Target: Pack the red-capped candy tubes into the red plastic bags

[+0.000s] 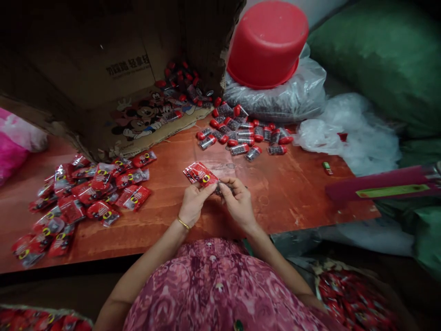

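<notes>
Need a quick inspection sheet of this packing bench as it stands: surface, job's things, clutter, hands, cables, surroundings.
Surface: reddish wooden tabletop, worn.
Job's things: fanned red printed sachets in the left hand; pile of filled red sachets at left; small clear red-capped vials heaped ahead.
Clutter: crumpled clear plastic bag; small red-green item.
Hands: left hand grips the sachets; right hand pinches something small, unclear.
Cables: nothing seen.
Surroundings: torn cartoon-printed cardboard box; upturned red plastic tub; green sacks.
</notes>
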{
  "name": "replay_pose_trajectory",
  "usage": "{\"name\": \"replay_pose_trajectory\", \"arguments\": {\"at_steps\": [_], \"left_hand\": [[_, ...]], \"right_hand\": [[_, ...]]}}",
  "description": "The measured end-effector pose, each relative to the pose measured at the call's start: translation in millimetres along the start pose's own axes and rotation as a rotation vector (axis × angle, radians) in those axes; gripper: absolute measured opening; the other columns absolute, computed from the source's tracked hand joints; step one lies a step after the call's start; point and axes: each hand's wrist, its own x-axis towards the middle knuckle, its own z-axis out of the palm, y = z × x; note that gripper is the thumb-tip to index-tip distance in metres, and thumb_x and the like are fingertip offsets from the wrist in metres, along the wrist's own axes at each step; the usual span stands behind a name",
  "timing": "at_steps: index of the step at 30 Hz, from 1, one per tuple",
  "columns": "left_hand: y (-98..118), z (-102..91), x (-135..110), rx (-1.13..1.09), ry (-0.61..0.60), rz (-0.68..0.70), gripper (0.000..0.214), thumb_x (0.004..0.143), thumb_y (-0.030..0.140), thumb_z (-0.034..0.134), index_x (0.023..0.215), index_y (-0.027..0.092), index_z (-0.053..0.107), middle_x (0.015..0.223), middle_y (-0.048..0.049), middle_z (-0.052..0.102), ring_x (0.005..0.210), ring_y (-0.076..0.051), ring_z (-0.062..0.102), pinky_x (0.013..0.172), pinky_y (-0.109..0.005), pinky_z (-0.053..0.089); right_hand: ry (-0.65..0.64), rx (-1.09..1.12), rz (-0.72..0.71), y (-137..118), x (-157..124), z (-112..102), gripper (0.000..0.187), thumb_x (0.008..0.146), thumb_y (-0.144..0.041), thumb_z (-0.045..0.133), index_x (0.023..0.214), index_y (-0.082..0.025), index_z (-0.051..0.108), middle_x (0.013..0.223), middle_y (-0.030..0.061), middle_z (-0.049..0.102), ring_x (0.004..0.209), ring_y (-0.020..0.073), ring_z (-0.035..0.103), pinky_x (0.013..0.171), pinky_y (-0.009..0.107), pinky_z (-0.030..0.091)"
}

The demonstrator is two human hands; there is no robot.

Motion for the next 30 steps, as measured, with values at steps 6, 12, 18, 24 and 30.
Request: {"name": "replay_pose_trajectory", "arguments": {"at_steps": [6, 12, 18, 24, 30], "left_hand": [[4.5, -1.4, 5.7, -0.045, 0.048, 0.01, 0.027, 0.048, 0.026, 0.079, 0.066, 0.013, 0.065, 0.067, 0.0003, 0.066, 0.061, -0.01, 0.057, 0.066, -0.023, 0.044], [-2.6, -2.0, -0.2, -0.029, -0.028, -0.02, 0.032, 0.049, 0.033, 0.08, 0.069, 0.013, 0.066, 0.068, -0.0011, 0.066, 0.06, -0.01, 0.056, 0.061, -0.022, 0.044], [-2.4, -16.0, -0.2, -0.071, -0.056, -0.129, 0.032, 0.051, 0.034, 0.08, 0.072, 0.014, 0.068, 0.068, -0.0018, 0.067, 0.063, -0.011, 0.058, 0.065, -0.023, 0.045], [0.6, -41.0, 2.6, -0.143, -0.009, -0.173, 0.03, 0.057, 0.032, 0.078, 0.079, 0.016, 0.067, 0.078, -0.0034, 0.07, 0.079, -0.015, 0.064, 0.082, -0.028, 0.046], [13.9, -58.7, -4.0, -0.185, 0.034, -0.29, 0.009, 0.076, 0.023, 0.062, 0.082, 0.016, 0.064, 0.079, -0.0047, 0.071, 0.077, -0.015, 0.066, 0.078, -0.029, 0.049]], "right_hand": [[-0.071, 0.199, 0.16, 1.6, -0.8, 2.1, 0.032, 0.072, -0.045, 0.06, 0.091, -0.021, 0.05, 0.072, -0.003, 0.059, 0.052, 0.0082, 0.056, 0.049, 0.021, 0.05], [-0.072, 0.139, 0.149, 4.8, 6.3, 0.1, 0.032, 0.069, -0.044, 0.063, 0.085, -0.019, 0.052, 0.059, -0.0056, 0.058, 0.044, 0.0085, 0.055, 0.046, 0.021, 0.045], [-0.111, 0.07, 0.102, 6.8, 26.5, 10.4, 0.029, 0.057, -0.037, 0.07, 0.059, -0.018, 0.049, 0.047, -0.0083, 0.045, 0.042, 0.0053, 0.04, 0.043, 0.019, 0.034], [-0.133, 0.002, 0.101, 21.1, 37.4, 37.3, 0.038, 0.052, -0.044, 0.069, 0.049, -0.019, 0.041, 0.045, -0.009, 0.037, 0.043, 0.0049, 0.03, 0.043, 0.019, 0.028], [-0.278, -0.489, 0.021, 25.6, 44.4, 45.2, 0.042, 0.062, -0.058, 0.061, 0.056, -0.018, 0.051, 0.05, -0.0049, 0.048, 0.049, 0.0086, 0.042, 0.05, 0.021, 0.031]]}}
